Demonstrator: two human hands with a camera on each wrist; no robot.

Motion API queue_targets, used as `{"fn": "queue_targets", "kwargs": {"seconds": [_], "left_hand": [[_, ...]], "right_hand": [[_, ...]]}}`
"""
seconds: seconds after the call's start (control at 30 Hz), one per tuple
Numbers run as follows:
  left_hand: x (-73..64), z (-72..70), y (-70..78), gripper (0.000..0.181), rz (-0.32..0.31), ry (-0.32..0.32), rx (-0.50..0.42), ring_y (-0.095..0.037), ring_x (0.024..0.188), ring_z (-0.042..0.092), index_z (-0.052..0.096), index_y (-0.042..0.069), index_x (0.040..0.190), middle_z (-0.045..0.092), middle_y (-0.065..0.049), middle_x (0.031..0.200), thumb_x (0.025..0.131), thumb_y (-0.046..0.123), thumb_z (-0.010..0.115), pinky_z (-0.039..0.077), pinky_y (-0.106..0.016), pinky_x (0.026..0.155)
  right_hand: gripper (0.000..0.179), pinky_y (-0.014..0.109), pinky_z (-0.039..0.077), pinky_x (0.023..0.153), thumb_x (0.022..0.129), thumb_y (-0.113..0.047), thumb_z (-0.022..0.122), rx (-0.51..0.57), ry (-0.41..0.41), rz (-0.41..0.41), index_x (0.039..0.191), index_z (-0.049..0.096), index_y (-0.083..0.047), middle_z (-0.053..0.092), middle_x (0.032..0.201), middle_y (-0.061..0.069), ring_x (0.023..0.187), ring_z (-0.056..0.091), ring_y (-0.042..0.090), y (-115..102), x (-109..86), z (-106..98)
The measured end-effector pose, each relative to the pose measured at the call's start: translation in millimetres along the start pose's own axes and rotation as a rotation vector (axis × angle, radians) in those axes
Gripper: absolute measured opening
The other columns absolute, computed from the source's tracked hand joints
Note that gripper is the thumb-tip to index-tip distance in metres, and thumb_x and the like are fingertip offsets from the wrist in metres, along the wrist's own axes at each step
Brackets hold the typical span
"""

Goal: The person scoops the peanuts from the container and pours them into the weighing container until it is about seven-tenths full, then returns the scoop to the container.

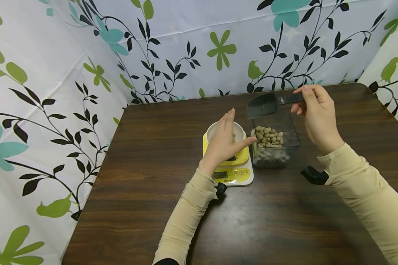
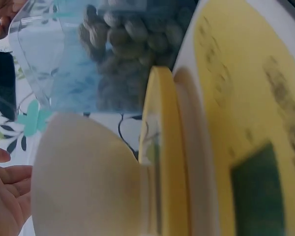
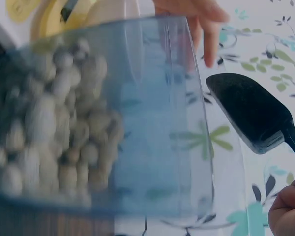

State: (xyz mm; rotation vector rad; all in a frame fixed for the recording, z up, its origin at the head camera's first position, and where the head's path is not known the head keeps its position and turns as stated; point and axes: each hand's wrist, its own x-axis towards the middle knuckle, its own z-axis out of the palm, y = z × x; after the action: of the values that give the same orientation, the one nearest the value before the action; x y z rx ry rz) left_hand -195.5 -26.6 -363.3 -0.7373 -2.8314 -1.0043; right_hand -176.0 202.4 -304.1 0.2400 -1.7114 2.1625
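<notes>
My right hand [image 1: 320, 114] pinches the handle of a dark plastic scoop [image 1: 264, 105]. The scoop is tilted over the back of a clear square container [image 1: 292, 138]; in the right wrist view its blade [image 3: 248, 110] looks bare. Peanuts in their shells [image 1: 268, 137] fill the lower part of the container. My left hand [image 1: 223, 143], fingers straight and thumb spread towards the container, hovers over a white bowl [image 1: 239, 131] and hides much of it. A few peanuts show inside the bowl. It stands on a yellow and white kitchen scale [image 1: 247, 180] with digits on its display.
Scale and container stand side by side on a dark wooden table [image 1: 146, 184]. Behind and left of the table hangs a white cloth [image 1: 185, 29] printed with leaves and flowers. A black wrist-camera mount [image 1: 315, 176] juts from beneath the right sleeve, close over the table.
</notes>
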Motion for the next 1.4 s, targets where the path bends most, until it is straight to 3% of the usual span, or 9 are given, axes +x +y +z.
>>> {"fn": "queue_targets", "kwargs": {"seconds": [0.23, 0.37, 0.6, 0.73, 0.87, 1.07, 1.4], "left_hand": [[8.4, -0.4, 18.6, 0.100, 0.035, -0.049, 0.071, -0.019, 0.146, 0.014, -0.001, 0.022, 0.151, 0.011, -0.001, 0.158, 0.080, 0.067, 0.054, 0.022, -0.041, 0.118], [9.9, 2.1, 26.8, 0.100, 0.062, -0.073, 0.066, -0.019, 0.146, 0.013, 0.001, 0.019, 0.152, 0.010, -0.002, 0.158, 0.081, 0.065, 0.055, 0.021, -0.040, 0.118], [8.1, 14.0, 31.6, 0.103, 0.066, -0.116, 0.071, -0.020, 0.145, 0.017, 0.001, 0.017, 0.151, 0.007, -0.003, 0.159, 0.079, 0.069, 0.054, 0.026, -0.040, 0.116], [3.8, 22.6, 30.0, 0.103, 0.051, -0.150, 0.056, -0.020, 0.146, 0.016, 0.002, 0.018, 0.151, 0.004, -0.001, 0.159, 0.079, 0.071, 0.052, 0.025, -0.039, 0.116], [0.9, 28.0, 28.4, 0.103, 0.046, -0.159, 0.036, -0.018, 0.146, 0.012, 0.002, 0.018, 0.151, 0.000, 0.001, 0.159, 0.078, 0.072, 0.050, 0.023, -0.037, 0.117], [1.1, 29.9, 27.9, 0.104, 0.042, -0.148, 0.010, -0.017, 0.147, 0.011, -0.003, 0.019, 0.150, -0.003, 0.003, 0.158, 0.079, 0.073, 0.048, 0.021, -0.036, 0.117], [3.0, 29.1, 28.0, 0.103, 0.028, -0.164, -0.021, -0.018, 0.146, 0.011, 0.003, 0.015, 0.151, -0.002, 0.000, 0.158, 0.079, 0.073, 0.049, 0.023, -0.037, 0.117]], "right_hand": [[0.018, 0.016, 0.034, 0.050, 0.096, -0.017, 0.050, -0.009, 0.082, -0.004, 0.088, 0.059, -0.004, 0.055, 0.058, 0.000, 0.053, 0.048, 0.009, -0.3, -1.7, -20.1], [0.018, 0.016, 0.036, 0.053, 0.097, -0.019, 0.049, -0.101, 0.080, 0.024, 0.089, 0.058, -0.006, 0.055, 0.059, -0.001, 0.056, 0.047, 0.009, 2.9, -3.7, -28.3], [0.020, 0.017, 0.036, 0.052, 0.099, -0.032, 0.042, -0.711, 0.036, 0.028, 0.095, 0.059, -0.022, 0.052, 0.059, -0.020, 0.057, 0.047, 0.002, 6.7, -10.4, -32.7], [0.027, 0.020, 0.032, 0.047, 0.099, -0.036, 0.042, -0.894, 0.000, -0.034, 0.099, 0.060, -0.016, 0.050, 0.059, -0.025, 0.052, 0.045, 0.001, 10.0, -18.0, -30.3], [0.030, 0.019, 0.032, 0.045, 0.098, -0.035, 0.044, -0.959, -0.036, -0.109, 0.099, 0.060, -0.009, 0.051, 0.060, -0.020, 0.048, 0.042, -0.001, 11.7, -23.3, -27.1], [0.023, 0.022, 0.031, 0.043, 0.099, -0.021, 0.045, -1.093, -0.125, -0.295, 0.101, 0.058, -0.002, 0.050, 0.059, 0.004, 0.043, 0.035, 0.000, 15.3, -25.5, -25.7], [0.014, 0.025, 0.033, 0.051, 0.097, -0.014, 0.048, -1.148, -0.261, -0.372, 0.101, 0.057, -0.004, 0.047, 0.061, 0.002, 0.050, 0.036, 0.005, 22.8, -22.7, -35.7]]}}
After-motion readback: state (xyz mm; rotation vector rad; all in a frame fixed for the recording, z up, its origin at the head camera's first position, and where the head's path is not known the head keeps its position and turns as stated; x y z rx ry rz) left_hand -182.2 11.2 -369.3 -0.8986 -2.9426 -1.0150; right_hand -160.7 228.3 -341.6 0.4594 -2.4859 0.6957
